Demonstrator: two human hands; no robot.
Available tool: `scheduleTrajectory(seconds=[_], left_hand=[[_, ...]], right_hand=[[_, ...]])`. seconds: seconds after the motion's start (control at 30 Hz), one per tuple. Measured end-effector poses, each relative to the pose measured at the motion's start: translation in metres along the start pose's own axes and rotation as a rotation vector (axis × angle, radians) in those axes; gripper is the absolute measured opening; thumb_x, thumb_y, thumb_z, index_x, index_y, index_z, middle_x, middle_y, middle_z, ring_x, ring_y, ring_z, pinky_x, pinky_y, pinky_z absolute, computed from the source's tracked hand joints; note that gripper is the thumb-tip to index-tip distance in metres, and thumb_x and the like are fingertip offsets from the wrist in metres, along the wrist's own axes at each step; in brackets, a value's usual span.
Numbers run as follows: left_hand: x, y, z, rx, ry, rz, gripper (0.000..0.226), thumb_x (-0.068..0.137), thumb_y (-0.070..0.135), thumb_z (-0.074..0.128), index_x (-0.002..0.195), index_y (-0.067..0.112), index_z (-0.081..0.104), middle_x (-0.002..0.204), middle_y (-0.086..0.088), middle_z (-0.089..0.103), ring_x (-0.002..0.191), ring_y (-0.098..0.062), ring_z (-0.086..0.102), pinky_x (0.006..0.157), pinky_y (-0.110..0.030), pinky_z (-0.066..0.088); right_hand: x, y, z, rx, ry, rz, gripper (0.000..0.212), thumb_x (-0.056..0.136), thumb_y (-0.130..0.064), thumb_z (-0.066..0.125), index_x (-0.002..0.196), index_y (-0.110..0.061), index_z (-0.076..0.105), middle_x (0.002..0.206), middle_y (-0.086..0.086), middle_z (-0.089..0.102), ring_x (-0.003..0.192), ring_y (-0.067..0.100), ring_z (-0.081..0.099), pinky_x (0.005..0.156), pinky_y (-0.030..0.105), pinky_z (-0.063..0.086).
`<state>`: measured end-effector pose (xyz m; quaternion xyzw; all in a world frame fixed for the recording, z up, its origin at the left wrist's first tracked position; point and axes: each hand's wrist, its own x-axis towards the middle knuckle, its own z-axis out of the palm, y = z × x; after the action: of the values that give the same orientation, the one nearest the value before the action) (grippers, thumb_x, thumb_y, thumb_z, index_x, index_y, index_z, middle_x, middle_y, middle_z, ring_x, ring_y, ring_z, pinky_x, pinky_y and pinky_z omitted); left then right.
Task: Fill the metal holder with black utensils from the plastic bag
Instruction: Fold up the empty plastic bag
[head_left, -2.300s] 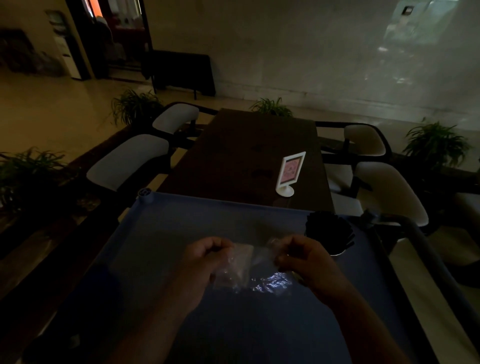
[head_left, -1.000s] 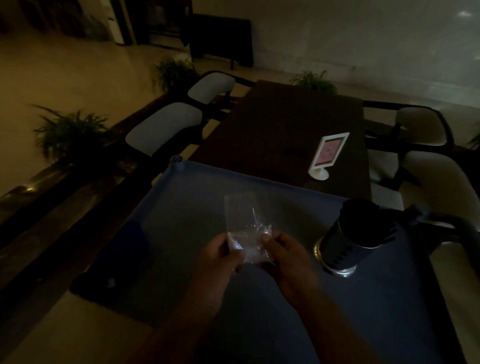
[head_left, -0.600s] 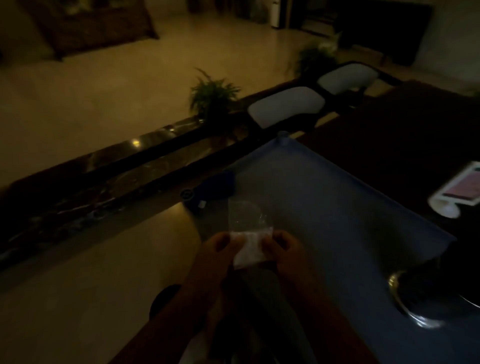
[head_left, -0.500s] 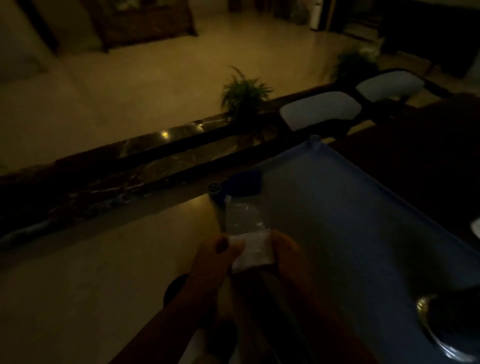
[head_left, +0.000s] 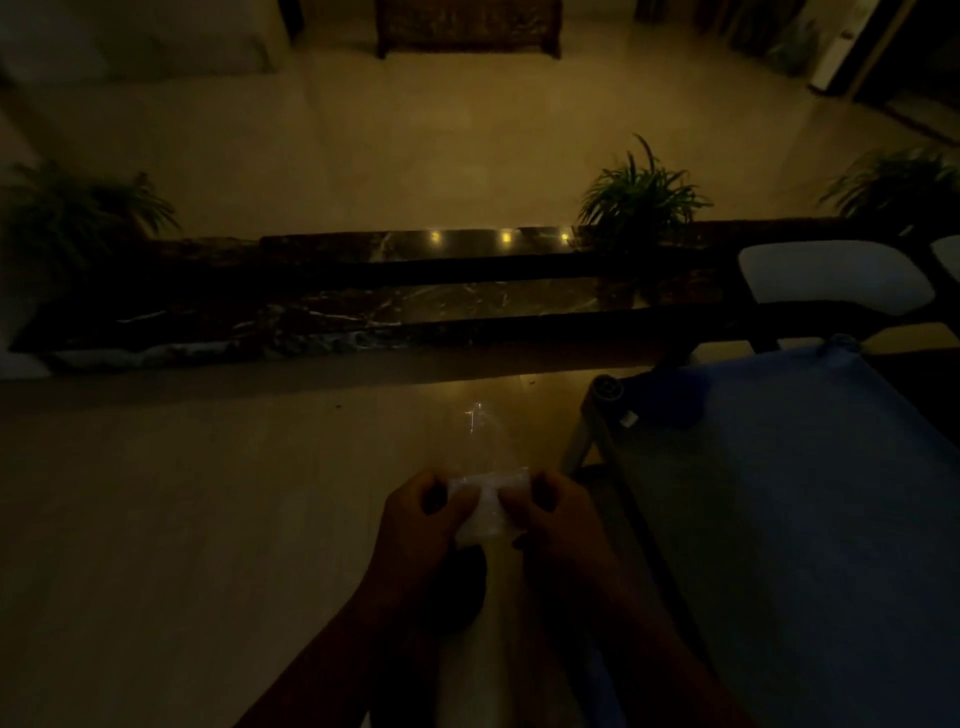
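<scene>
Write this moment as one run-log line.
left hand: gripping plastic bag | right hand: gripping it too | bag: over floor, left of blue surface | metal holder: out of view

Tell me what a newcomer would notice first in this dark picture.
First, the two hands low in the middle, the left hand and right hand pinching a small clear plastic bag between them above the floor. Next, the blue cart top at the right, and the three small yellow lights on the dark ledge behind.

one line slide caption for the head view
Both hands, left hand and right hand, pinch a folded clear plastic bag over the floor beside the blue cart top.
</scene>
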<state>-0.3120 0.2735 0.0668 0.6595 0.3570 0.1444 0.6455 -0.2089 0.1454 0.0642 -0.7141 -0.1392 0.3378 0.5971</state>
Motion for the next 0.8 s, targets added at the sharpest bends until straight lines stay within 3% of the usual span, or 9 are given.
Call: scheduleTrajectory(seconds=[0.1, 0.2, 0.3, 0.37, 0.43, 0.5, 0.63, 0.73, 0.8], left_hand=[[0.030, -0.015, -0.030, 0.007, -0.032, -0.030, 0.010, 0.089, 0.018, 0.070, 0.083, 0.010, 0.070, 0.083, -0.015, 0.072, 0.079, -0.031, 0.072, 0.067, -0.046, 0.059], [0.056, -0.029, -0.047, 0.021, -0.064, -0.067, 0.009, 0.089, 0.017, 0.070, 0.084, 0.009, 0.072, 0.081, -0.012, 0.074, 0.075, -0.022, 0.073, 0.067, -0.041, 0.059], [0.081, -0.047, -0.058, 0.033, -0.077, -0.128, 0.013, 0.090, 0.016, 0.069, 0.088, 0.004, 0.071, 0.084, -0.015, 0.073, 0.078, -0.025, 0.072, 0.070, -0.045, 0.059], [0.094, -0.059, -0.061, 0.035, -0.109, -0.193, 0.013, 0.091, 0.017, 0.069, 0.091, 0.004, 0.072, 0.090, -0.017, 0.074, 0.084, -0.030, 0.072, 0.075, -0.048, 0.059], [0.108, -0.076, -0.063, -0.014, -0.130, -0.295, 0.005, 0.090, 0.013, 0.069, 0.092, 0.012, 0.073, 0.089, -0.009, 0.076, 0.084, -0.024, 0.073, 0.072, -0.040, 0.062], [0.122, -0.102, -0.063, -0.042, -0.125, -0.398, 0.010, 0.090, 0.007, 0.067, 0.096, 0.013, 0.072, 0.092, -0.006, 0.076, 0.083, -0.022, 0.072, 0.069, -0.034, 0.062], [0.152, -0.180, -0.056, 0.038, -0.088, -0.535, 0.023, 0.085, 0.001, 0.070, 0.089, 0.024, 0.070, 0.096, -0.009, 0.072, 0.093, -0.030, 0.069, 0.086, -0.049, 0.058], [0.169, -0.247, -0.047, 0.111, -0.001, -0.633, 0.023, 0.081, 0.001, 0.071, 0.102, 0.012, 0.071, 0.101, -0.013, 0.071, 0.093, -0.028, 0.069, 0.086, -0.049, 0.059], [0.180, -0.299, -0.040, 0.150, 0.023, -0.654, 0.018, 0.081, 0.003, 0.071, 0.091, 0.018, 0.071, 0.095, -0.008, 0.071, 0.088, -0.024, 0.069, 0.082, -0.046, 0.060]], right_hand=[[0.021, 0.008, 0.034, -0.008, 0.062, 0.020, 0.019, 0.092, -0.011, 0.065, 0.104, 0.003, 0.068, 0.094, 0.012, 0.072, 0.074, 0.007, 0.070, 0.057, 0.014, 0.050], [0.041, 0.017, 0.059, -0.046, 0.113, 0.062, 0.017, 0.091, -0.004, 0.064, 0.100, 0.011, 0.066, 0.083, 0.011, 0.069, 0.063, 0.000, 0.067, 0.053, 0.013, 0.050], [0.063, 0.031, 0.076, -0.042, 0.142, 0.107, 0.019, 0.091, -0.003, 0.064, 0.101, 0.013, 0.065, 0.087, 0.018, 0.067, 0.071, 0.015, 0.064, 0.059, 0.022, 0.051], [0.077, 0.042, 0.080, -0.049, 0.135, 0.161, 0.017, 0.091, -0.006, 0.065, 0.100, 0.008, 0.068, 0.091, 0.019, 0.070, 0.079, 0.022, 0.066, 0.066, 0.031, 0.054], [0.093, 0.059, 0.082, -0.079, 0.111, 0.220, 0.014, 0.091, -0.008, 0.066, 0.099, 0.003, 0.070, 0.092, 0.015, 0.072, 0.083, 0.020, 0.069, 0.069, 0.034, 0.056], [0.112, 0.084, 0.082, -0.133, 0.081, 0.270, 0.008, 0.091, -0.007, 0.066, 0.096, -0.002, 0.069, 0.089, 0.008, 0.071, 0.078, 0.010, 0.069, 0.063, 0.024, 0.056], [0.152, 0.166, 0.088, -0.167, 0.066, 0.389, 0.019, 0.092, 0.000, 0.061, 0.085, -0.017, 0.067, 0.082, -0.003, 0.067, 0.067, -0.003, 0.066, 0.058, 0.011, 0.051], [0.180, 0.238, 0.094, -0.216, 0.053, 0.451, 0.028, 0.091, -0.007, 0.064, 0.073, -0.028, 0.068, 0.068, -0.011, 0.070, 0.064, -0.001, 0.065, 0.057, 0.016, 0.051], [0.199, 0.290, 0.102, -0.267, 0.031, 0.485, 0.023, 0.089, -0.012, 0.065, 0.071, -0.026, 0.065, 0.070, -0.005, 0.068, 0.066, 0.009, 0.065, 0.060, 0.029, 0.053]])
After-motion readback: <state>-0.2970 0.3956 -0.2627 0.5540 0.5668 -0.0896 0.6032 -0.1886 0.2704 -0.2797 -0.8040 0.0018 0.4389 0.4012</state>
